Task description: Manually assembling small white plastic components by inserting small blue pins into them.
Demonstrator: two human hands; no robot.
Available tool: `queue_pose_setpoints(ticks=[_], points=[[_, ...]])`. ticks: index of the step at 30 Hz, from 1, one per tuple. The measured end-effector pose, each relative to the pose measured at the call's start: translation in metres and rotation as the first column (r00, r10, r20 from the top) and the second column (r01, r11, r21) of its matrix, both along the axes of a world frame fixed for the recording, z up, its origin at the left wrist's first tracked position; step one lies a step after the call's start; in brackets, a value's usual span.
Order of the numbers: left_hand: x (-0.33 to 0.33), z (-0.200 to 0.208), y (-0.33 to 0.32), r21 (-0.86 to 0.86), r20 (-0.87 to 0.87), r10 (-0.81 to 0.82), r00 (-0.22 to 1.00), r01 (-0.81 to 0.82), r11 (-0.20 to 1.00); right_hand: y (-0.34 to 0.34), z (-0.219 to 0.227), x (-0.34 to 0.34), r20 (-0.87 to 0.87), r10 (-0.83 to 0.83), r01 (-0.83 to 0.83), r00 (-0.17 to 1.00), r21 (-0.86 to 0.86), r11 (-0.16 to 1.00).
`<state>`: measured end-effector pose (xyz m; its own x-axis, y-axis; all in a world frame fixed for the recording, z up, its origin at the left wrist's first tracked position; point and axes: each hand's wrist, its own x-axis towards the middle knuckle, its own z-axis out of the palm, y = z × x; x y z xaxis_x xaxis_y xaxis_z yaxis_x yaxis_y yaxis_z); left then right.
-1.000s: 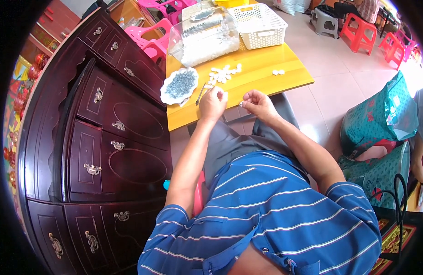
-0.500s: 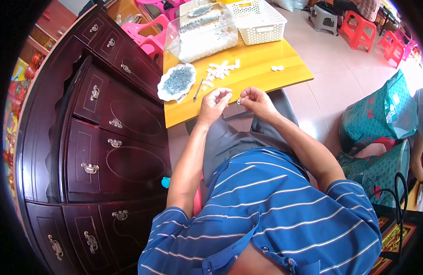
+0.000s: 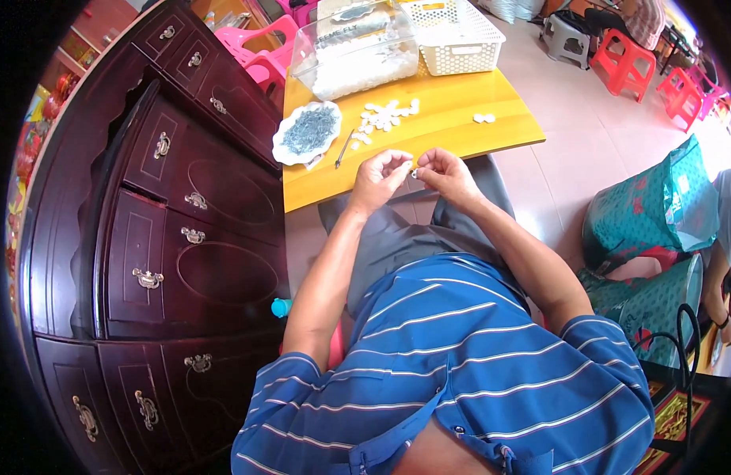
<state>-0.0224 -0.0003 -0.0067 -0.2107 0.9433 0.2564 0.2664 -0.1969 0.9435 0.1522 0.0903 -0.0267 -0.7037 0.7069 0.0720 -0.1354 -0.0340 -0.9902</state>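
You've got dark capital lettering point(image 3: 336, 35) on or behind that clear boxy plastic bin point(image 3: 373, 65), plus blurry red print point(image 3: 636, 190) on the shiny teal plastic bag point(image 3: 649, 207).

You appear to be in a home's living room doubling as a work space: a dark wooden cabinet point(image 3: 231, 273) with ornate handles lines the tabletop's point(image 3: 445, 133) left edge, and red plastic stools point(image 3: 623, 59) stand on the tiled floor point(image 3: 555, 119) beyond its right edge. Loose small white pieces point(image 3: 381, 117) on your tabletop suggest handwork.
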Motion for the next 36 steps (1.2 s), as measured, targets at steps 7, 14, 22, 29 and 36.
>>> queue_pose_setpoints(ticks=[7,14,22,29,36], points=[[0.0008,0.0018,-0.0001,-0.014,-0.021,0.007,1.0,-0.008,1.0,0.0015,-0.0018,-0.0001,0.003,-0.007,0.007,1.0,-0.006,1.0],[-0.0023,-0.0036,0.0015,-0.019,0.002,-0.005,1.0,0.005,1.0,0.0004,0.0006,0.0007,0.007,-0.008,0.008,1.0,0.004,1.0],[-0.002,-0.0026,0.0011,-0.024,0.005,-0.015,1.0,0.015,1.0,0.0009,-0.0013,0.0005,-0.002,-0.014,0.014,1.0,0.003,1.0],[-0.0006,-0.0022,-0.0009,-0.036,0.009,-0.012,1.0,0.013,0.999,-0.0012,0.0029,0.0005,-0.011,0.001,-0.001,1.0,-0.006,1.0],[0.0035,0.0028,-0.0032,-0.043,-0.002,-0.023,1.0,0.023,0.999,-0.0001,-0.0007,0.0003,-0.028,-0.005,0.005,1.0,-0.002,1.0]])
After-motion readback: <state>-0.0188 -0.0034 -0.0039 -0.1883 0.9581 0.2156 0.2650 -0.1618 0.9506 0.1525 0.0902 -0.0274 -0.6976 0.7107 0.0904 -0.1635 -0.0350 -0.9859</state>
